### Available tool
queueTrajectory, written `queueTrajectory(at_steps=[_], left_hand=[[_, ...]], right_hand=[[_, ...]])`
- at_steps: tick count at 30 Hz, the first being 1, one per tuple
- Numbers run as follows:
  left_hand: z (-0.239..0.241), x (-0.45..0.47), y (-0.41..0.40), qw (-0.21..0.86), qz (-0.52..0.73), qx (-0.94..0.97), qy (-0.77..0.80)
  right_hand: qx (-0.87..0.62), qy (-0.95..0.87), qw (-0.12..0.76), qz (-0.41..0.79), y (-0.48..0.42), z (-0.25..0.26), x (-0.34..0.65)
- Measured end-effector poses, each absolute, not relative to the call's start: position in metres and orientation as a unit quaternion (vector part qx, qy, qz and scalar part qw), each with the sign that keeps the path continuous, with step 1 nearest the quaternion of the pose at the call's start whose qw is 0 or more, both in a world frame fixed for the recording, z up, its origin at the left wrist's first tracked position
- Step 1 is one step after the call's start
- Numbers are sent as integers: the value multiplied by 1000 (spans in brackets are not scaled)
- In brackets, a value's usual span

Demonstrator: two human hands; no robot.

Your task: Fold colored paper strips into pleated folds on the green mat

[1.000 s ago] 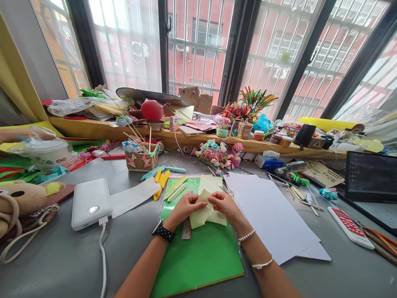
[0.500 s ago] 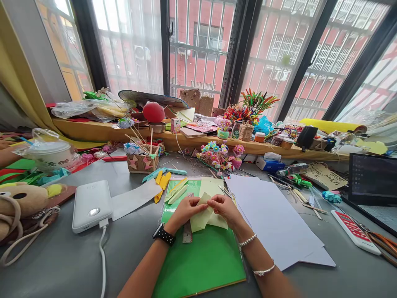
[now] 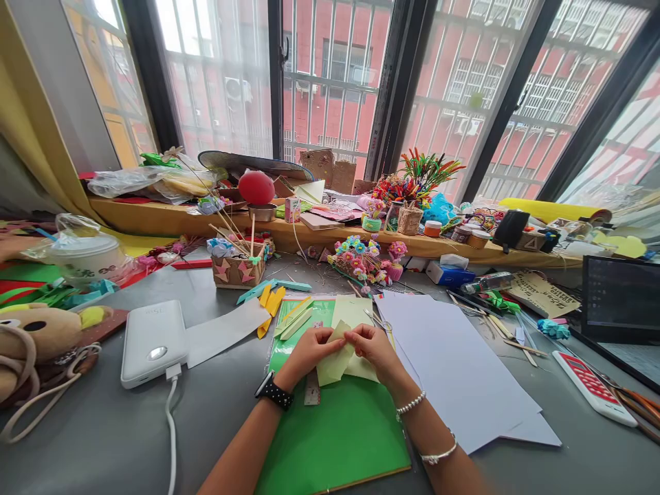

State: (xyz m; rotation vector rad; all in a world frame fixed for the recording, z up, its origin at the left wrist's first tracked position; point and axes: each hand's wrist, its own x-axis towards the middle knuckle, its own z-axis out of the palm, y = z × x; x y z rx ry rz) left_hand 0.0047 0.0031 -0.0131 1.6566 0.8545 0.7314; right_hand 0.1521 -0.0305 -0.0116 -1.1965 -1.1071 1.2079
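A pale yellow piece of paper, creased and partly folded, is held up in front of me. My left hand grips its left side between thumb and fingers. At its upper right edge, my right hand pinches the paper, fingertips close to the left thumb. Under both hands lies a green sheet in a clear sleeve. A ruler rests on it, partly hidden by the left hand. More pale yellow paper lies behind the hands, beside folded yellow-green strips. Scissors show partly behind the right hand.
White paper sheets lie to the right, near a red-and-white calculator and a laptop. To the left are a white power bank and a cardboard basket. Another person's hand appears at far left.
My hands and the paper stay almost in place, with only a slight shift of the fingers. The whole view has moved very slightly.
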Motion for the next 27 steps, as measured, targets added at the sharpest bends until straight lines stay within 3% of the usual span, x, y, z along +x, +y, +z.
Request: queueTrajectory(at_steps=[10,27], left_hand=[[-11,3,3,590,306,661,348],[-7,5,1,555,305,678,374]], right_hand=[[-483,-464,518,532,-30,-6,160],[-504,-549,534,400,-31,-7,151]])
